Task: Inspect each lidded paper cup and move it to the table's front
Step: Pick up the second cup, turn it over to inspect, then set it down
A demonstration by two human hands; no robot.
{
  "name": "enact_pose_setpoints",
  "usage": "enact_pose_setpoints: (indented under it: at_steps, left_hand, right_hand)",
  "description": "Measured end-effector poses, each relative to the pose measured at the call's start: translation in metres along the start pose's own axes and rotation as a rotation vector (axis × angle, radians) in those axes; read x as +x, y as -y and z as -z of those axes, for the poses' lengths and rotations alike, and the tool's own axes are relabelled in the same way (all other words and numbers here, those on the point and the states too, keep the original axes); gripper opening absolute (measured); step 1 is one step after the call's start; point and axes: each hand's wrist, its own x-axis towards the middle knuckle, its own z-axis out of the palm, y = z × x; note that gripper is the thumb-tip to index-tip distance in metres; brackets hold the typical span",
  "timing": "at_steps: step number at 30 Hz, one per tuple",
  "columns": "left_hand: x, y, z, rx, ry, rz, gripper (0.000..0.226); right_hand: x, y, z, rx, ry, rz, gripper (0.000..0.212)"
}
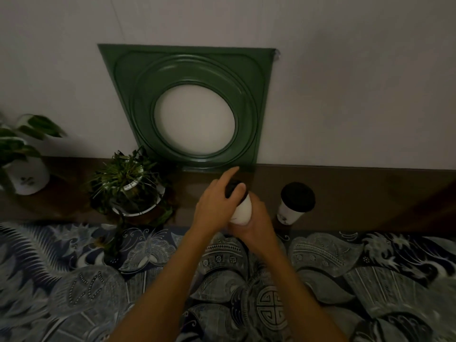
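A white paper cup with a black lid point(243, 208) is held up over the table's middle, tilted with its lid away from me. My right hand point(257, 222) grips its white body from the right and below. My left hand point(217, 201) covers the lid from the left, thumb on the lid's top and index finger pointing out past it. A second white cup with a black lid point(294, 203) stands upright on the dark wooden tabletop point(357, 198), just right of my hands, untouched.
A blue patterned cloth point(320, 280) covers the table's front. A leafy plant in a white pot point(128, 191) stands left of my hands, and another potted plant point(24, 164) at the far left. A green square frame point(195, 107) leans on the wall behind.
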Motion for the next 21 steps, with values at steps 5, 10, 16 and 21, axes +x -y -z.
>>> enact_pose_setpoints:
  at_steps: [5,10,16,21]
  left_hand:
    - [-0.036,-0.027,0.034,-0.152,0.0,0.003,0.036]
    - [-0.089,-0.068,0.066,-0.242,0.013,-0.08,0.051]
    - [-0.146,-0.11,0.096,-0.368,0.042,-0.241,0.043]
    - [-0.184,-0.137,0.112,-0.452,-0.002,-0.292,0.04]
  right_hand:
    - [-0.034,0.03,0.021,-0.083,0.022,0.083,0.096]
    - [-0.083,0.067,0.044,-0.184,0.012,0.157,0.095]
    - [-0.145,0.112,0.069,-0.258,-0.029,0.218,0.091]
    - [-0.188,0.137,0.086,-0.356,-0.064,0.292,0.089]
